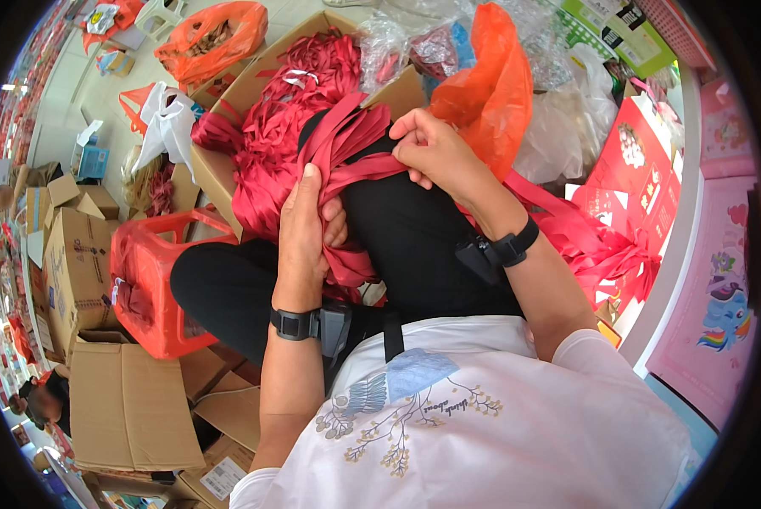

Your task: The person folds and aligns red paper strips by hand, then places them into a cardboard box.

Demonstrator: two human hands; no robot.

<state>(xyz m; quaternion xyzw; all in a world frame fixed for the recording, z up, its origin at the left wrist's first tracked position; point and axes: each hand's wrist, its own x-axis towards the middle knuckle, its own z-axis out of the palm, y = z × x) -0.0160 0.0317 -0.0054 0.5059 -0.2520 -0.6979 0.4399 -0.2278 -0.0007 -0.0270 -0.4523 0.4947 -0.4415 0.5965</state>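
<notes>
My left hand (310, 223) grips a bundle of red ribbon strips (348, 137), its thumb pressed on top. The looped end of the bundle fans out above the thumb, over my black-trousered knee. My right hand (423, 147) is at the right end of one strip, with thumb and index finger curled close; whether they pinch it cannot be made out. Loose red ribbon (317, 63) fills a cardboard box (212, 181) just beyond my left hand. More red ribbons (600, 245) lie to the right, past my right forearm, on red printed packaging.
An orange-red plastic stool (158, 286) and cardboard boxes (132, 407) stand at the left. An orange plastic bag (495, 95) rises just beyond my right hand, beside clear plastic bags (552, 133). Another orange bag (240, 32) holds brown pieces. Other people are at the far left edge.
</notes>
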